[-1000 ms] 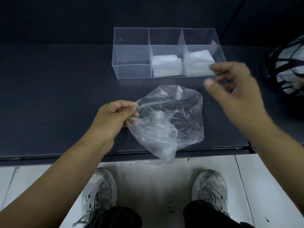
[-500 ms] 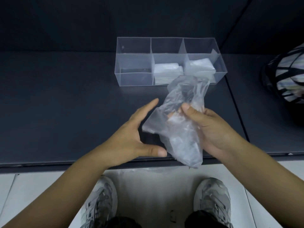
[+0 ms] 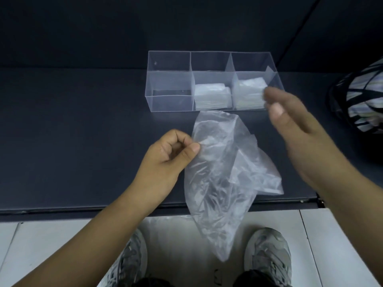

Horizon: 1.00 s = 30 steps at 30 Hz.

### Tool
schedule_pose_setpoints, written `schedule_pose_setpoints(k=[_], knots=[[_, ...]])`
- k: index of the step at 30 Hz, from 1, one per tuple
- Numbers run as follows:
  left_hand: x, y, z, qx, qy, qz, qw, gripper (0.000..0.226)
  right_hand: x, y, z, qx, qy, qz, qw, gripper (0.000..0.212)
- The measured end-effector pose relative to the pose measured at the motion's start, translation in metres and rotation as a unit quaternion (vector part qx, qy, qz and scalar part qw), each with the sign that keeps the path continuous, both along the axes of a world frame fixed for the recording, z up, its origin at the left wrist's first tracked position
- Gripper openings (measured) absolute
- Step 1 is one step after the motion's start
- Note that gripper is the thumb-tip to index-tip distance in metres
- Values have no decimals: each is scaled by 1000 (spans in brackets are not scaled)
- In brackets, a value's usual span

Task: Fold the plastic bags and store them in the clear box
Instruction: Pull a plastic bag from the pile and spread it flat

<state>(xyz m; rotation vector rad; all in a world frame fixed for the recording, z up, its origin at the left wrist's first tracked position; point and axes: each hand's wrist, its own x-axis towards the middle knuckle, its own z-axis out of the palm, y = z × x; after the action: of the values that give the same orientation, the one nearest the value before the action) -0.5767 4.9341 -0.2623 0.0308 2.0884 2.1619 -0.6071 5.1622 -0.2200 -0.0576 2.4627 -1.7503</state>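
A crumpled clear plastic bag (image 3: pixel 223 172) hangs over the front edge of the dark table, its lower tip dangling above the floor. My left hand (image 3: pixel 172 156) pinches the bag's left edge between thumb and curled fingers. My right hand (image 3: pixel 290 121) is raised to the right of the bag, blurred, fingers loosely spread and holding nothing. The clear box (image 3: pixel 170 104) with three compartments stands behind the bag. Its left compartment has nothing in it; folded bags (image 3: pixel 211 96) fill the middle one and more folded bags (image 3: pixel 248 88) the right one.
A black-and-white striped basket (image 3: pixel 360 100) stands at the right edge of the dark table (image 3: pixel 72 131). White floor tiles and my two grey shoes (image 3: pixel 267 251) show below the table's front edge. A dark wall rises behind the box.
The bag passed from my right hand to my left, which now pinches its left edge. My right hand let go and lifted up to the right. The bag has opened out and hangs lower.
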Motion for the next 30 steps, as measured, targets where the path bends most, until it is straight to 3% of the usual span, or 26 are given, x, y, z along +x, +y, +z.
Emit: schedule_pose_setpoints(k=[2,4,7,10,14,16,18,21,25,27,30], knots=[[0,1,2,-3,4,-3,1000,15,-2,-4,10,70,-13,132,989,67],[1,1,4,-11,9,-3,1000,16,-4,-13,12,77,-44,181,980,47],[-1,-4,5,-22,-2,33,999,18,-7,-19,5,34,-70,153,985,11],[-4,-13,7,-69,-37,62,995,24,-10,-13,-1,15,-77,105,991,6],[-11,-22,12,-83,-114,-36,989,54,-10,-19,-4,-39,-88,129,987,7],[-13,-20,14,-66,-124,-76,987,45,-9,-26,-5,-65,-93,151,982,4],[-14,-16,15,-20,-125,-48,991,25,-9,-29,-5,-92,-111,142,979,18],[-13,-14,9,6,-97,39,995,12,-7,-27,-10,-115,-157,126,973,47],[-11,-14,6,1,-70,75,995,16,9,-31,-18,18,-125,181,975,99],[-10,-12,5,5,-67,84,994,17,14,-33,-27,23,-94,105,990,80],[-9,-11,2,-29,-60,105,992,12,8,-36,-34,-27,-62,9,998,11]])
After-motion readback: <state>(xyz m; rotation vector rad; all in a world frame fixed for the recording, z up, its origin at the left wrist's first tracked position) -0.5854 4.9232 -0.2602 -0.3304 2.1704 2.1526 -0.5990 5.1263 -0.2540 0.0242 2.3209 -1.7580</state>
